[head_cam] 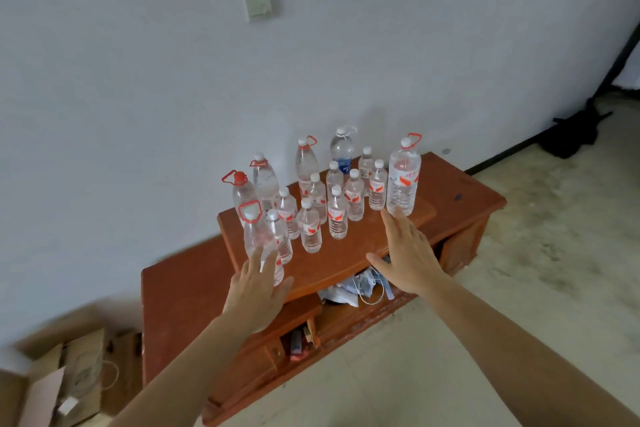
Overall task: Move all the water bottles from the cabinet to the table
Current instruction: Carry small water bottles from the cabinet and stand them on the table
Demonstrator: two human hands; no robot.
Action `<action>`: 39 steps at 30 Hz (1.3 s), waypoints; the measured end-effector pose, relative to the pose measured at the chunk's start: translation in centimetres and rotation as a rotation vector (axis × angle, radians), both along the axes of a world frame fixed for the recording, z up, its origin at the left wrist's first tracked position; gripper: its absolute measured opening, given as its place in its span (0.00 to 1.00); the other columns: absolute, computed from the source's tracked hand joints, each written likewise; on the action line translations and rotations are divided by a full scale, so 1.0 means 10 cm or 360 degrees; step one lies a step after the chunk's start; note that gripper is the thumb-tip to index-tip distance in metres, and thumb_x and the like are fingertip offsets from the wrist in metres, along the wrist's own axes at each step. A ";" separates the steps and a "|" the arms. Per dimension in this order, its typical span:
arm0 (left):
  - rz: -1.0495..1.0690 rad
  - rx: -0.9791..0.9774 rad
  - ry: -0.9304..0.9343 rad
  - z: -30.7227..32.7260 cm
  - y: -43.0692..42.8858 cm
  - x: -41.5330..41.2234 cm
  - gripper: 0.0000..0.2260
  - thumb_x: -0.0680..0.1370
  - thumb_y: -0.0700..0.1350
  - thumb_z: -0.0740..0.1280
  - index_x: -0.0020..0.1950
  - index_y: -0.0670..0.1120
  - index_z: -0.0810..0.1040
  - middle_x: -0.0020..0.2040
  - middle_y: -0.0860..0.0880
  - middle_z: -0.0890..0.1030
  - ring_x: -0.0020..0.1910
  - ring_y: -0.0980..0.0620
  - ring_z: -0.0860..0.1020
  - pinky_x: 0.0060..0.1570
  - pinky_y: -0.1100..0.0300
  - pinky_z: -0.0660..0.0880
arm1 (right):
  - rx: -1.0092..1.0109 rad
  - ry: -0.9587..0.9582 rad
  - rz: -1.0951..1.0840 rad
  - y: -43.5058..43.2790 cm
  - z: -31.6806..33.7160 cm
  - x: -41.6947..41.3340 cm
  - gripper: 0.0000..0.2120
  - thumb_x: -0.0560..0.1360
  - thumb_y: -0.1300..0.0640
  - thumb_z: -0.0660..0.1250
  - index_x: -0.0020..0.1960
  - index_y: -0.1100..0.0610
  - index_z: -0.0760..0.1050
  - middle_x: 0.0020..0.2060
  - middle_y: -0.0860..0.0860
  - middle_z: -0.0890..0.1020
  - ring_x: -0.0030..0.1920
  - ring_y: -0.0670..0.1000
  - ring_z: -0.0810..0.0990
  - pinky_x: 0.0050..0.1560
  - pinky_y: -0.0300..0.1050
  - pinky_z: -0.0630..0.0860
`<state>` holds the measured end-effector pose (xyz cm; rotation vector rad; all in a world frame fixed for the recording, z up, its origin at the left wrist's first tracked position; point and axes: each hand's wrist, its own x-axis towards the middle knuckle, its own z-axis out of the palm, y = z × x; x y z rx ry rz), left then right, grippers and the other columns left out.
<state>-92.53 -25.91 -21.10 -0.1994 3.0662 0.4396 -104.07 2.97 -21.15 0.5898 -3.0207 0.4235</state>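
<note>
Several clear water bottles stand upright on the raised top of a reddish wooden cabinet. A large bottle with a red handle ring stands at the front left corner. My left hand is spread just in front of it, fingertips at its lower body. Another large bottle with a red ring stands at the right end of the group. My right hand is flat and spread, fingertips just below that bottle's base. Smaller bottles with white caps fill the middle. A blue-labelled bottle is at the back.
The cabinet stands against a white wall, with a lower section at left. Crumpled bags and cords fill its open shelf. Cardboard boxes lie on the floor at left. A dark bag sits by the far right wall.
</note>
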 end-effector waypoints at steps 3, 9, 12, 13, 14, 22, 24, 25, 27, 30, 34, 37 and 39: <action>-0.0037 0.0107 -0.0042 -0.12 -0.08 -0.66 0.30 0.83 0.62 0.55 0.81 0.51 0.53 0.83 0.47 0.49 0.81 0.44 0.52 0.75 0.43 0.60 | -0.0008 -0.0073 -0.0032 -0.13 -0.06 -0.54 0.48 0.78 0.33 0.62 0.82 0.51 0.36 0.82 0.58 0.46 0.81 0.60 0.54 0.77 0.60 0.61; 0.0124 0.0536 -0.0194 -0.77 -0.02 -1.65 0.32 0.82 0.61 0.58 0.81 0.49 0.54 0.82 0.47 0.53 0.80 0.46 0.55 0.76 0.45 0.60 | -0.0139 -0.0293 -0.0051 -0.25 -0.63 -1.51 0.48 0.78 0.34 0.63 0.82 0.48 0.34 0.83 0.56 0.46 0.81 0.60 0.56 0.76 0.62 0.64; 0.0321 0.0701 -0.0245 -1.22 0.04 -2.00 0.34 0.81 0.63 0.59 0.81 0.49 0.54 0.82 0.48 0.55 0.80 0.46 0.59 0.76 0.43 0.62 | -0.0195 -0.0458 0.0029 -0.32 -1.12 -1.93 0.48 0.78 0.33 0.61 0.80 0.45 0.31 0.83 0.55 0.46 0.81 0.59 0.54 0.76 0.63 0.63; 0.0414 0.0756 -0.0257 -1.36 0.05 -2.08 0.35 0.80 0.64 0.59 0.81 0.49 0.53 0.82 0.48 0.55 0.79 0.46 0.60 0.75 0.42 0.63 | -0.0229 -0.0516 0.0058 -0.35 -1.27 -2.04 0.48 0.78 0.34 0.62 0.80 0.45 0.30 0.83 0.54 0.46 0.82 0.57 0.53 0.77 0.62 0.62; 0.0540 0.0834 -0.0277 -1.52 0.08 -2.18 0.37 0.79 0.67 0.58 0.82 0.50 0.52 0.82 0.48 0.56 0.79 0.46 0.60 0.75 0.41 0.62 | -0.0268 -0.0589 0.0088 -0.38 -1.43 -2.18 0.48 0.78 0.34 0.63 0.80 0.45 0.30 0.83 0.53 0.45 0.82 0.56 0.52 0.77 0.61 0.61; 0.1162 0.1275 -0.0325 -2.29 0.23 -2.93 0.46 0.71 0.67 0.70 0.80 0.58 0.49 0.80 0.51 0.61 0.77 0.48 0.63 0.74 0.43 0.64 | -0.0767 -0.0981 0.0084 -0.81 -2.44 -3.01 0.52 0.76 0.37 0.70 0.82 0.48 0.36 0.83 0.51 0.49 0.81 0.54 0.57 0.77 0.59 0.62; 0.1274 0.1328 -0.0201 -2.35 0.21 -3.12 0.45 0.69 0.61 0.77 0.79 0.54 0.57 0.75 0.53 0.70 0.73 0.51 0.69 0.72 0.47 0.68 | -0.0887 -0.0994 0.0081 -0.88 -2.56 -3.12 0.53 0.74 0.39 0.73 0.82 0.48 0.38 0.82 0.51 0.51 0.80 0.53 0.59 0.76 0.54 0.62; 0.1327 0.1352 -0.0156 -2.39 0.20 -3.21 0.44 0.68 0.59 0.80 0.78 0.53 0.62 0.72 0.53 0.73 0.70 0.52 0.72 0.70 0.48 0.70 | -0.0914 -0.0989 0.0087 -0.91 -2.62 -3.17 0.54 0.74 0.40 0.74 0.82 0.48 0.39 0.82 0.51 0.52 0.80 0.52 0.60 0.76 0.50 0.62; 0.1398 0.1368 -0.0072 -2.46 0.18 -3.36 0.38 0.66 0.54 0.82 0.72 0.51 0.69 0.64 0.55 0.79 0.64 0.53 0.78 0.67 0.49 0.74 | -0.0932 -0.0997 0.0122 -0.95 -2.70 -3.27 0.54 0.73 0.41 0.76 0.82 0.50 0.41 0.82 0.49 0.52 0.80 0.49 0.59 0.75 0.40 0.60; 0.1511 0.1318 0.0010 -2.51 0.19 -3.42 0.33 0.65 0.52 0.83 0.66 0.50 0.74 0.58 0.56 0.81 0.58 0.53 0.80 0.62 0.50 0.78 | -0.0954 -0.0991 0.0182 -1.01 -2.75 -3.33 0.51 0.74 0.41 0.75 0.82 0.51 0.45 0.81 0.50 0.58 0.79 0.51 0.61 0.74 0.43 0.66; 0.1569 0.1243 0.0058 -2.51 0.23 -3.40 0.30 0.64 0.53 0.83 0.60 0.59 0.72 0.54 0.61 0.80 0.55 0.57 0.80 0.59 0.52 0.79 | -0.0930 -0.0893 0.0193 -1.05 -2.79 -3.26 0.40 0.77 0.43 0.72 0.79 0.55 0.55 0.76 0.54 0.68 0.74 0.53 0.70 0.66 0.54 0.78; 0.1579 0.1224 0.0013 -2.42 0.27 -3.35 0.32 0.65 0.53 0.83 0.63 0.57 0.70 0.55 0.60 0.78 0.56 0.55 0.79 0.59 0.54 0.78 | -0.0924 -0.0918 0.0144 -1.04 -2.73 -3.21 0.37 0.78 0.44 0.71 0.79 0.57 0.57 0.74 0.54 0.68 0.73 0.54 0.70 0.65 0.54 0.78; 0.1547 0.1240 -0.0079 -2.32 0.31 -3.25 0.31 0.65 0.52 0.83 0.63 0.57 0.70 0.55 0.58 0.79 0.55 0.54 0.79 0.57 0.57 0.77 | -0.0928 -0.0934 0.0118 -1.01 -2.69 -3.14 0.37 0.78 0.44 0.71 0.79 0.57 0.57 0.74 0.54 0.67 0.73 0.54 0.70 0.65 0.51 0.77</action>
